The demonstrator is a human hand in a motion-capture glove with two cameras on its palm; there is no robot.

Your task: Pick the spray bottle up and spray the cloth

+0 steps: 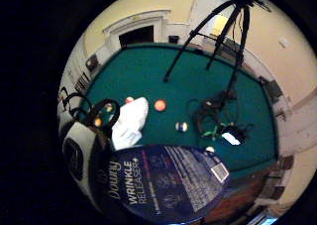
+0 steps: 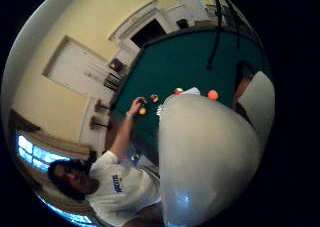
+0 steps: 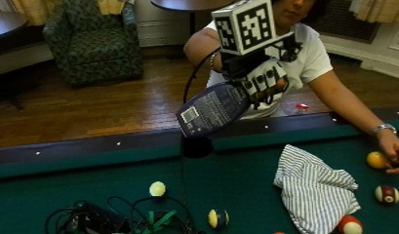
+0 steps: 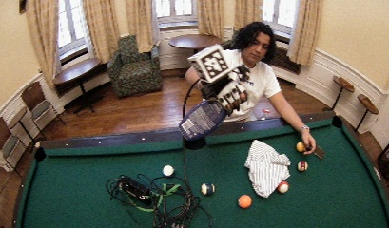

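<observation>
Scattered billiard balls (image 3: 157, 188) and a tangle of black cables (image 3: 101, 219) on the green bench (image 3: 69, 195); patterned armchair (image 3: 95, 41) on wood floor (image 3: 108, 107) behind.

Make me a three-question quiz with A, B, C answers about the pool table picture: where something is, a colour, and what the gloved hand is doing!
1. Where does the striped cloth lie?
A. On the armchair
B. On the green felt of the pool table
C. On the wooden floor

2. What colour is the spray bottle?
A. Dark blue
B. Yellow
C. Red

3. What is the gloved right hand doing?
A. Resting flat on the felt
B. Pushing a ball
C. Holding the spray bottle up above the table

Answers: 1 B, the cloth sits on the felt among the balls. 2 A, its label side is dark blue. 3 C, its fingers wrap the bottle, held above the rail.
</observation>
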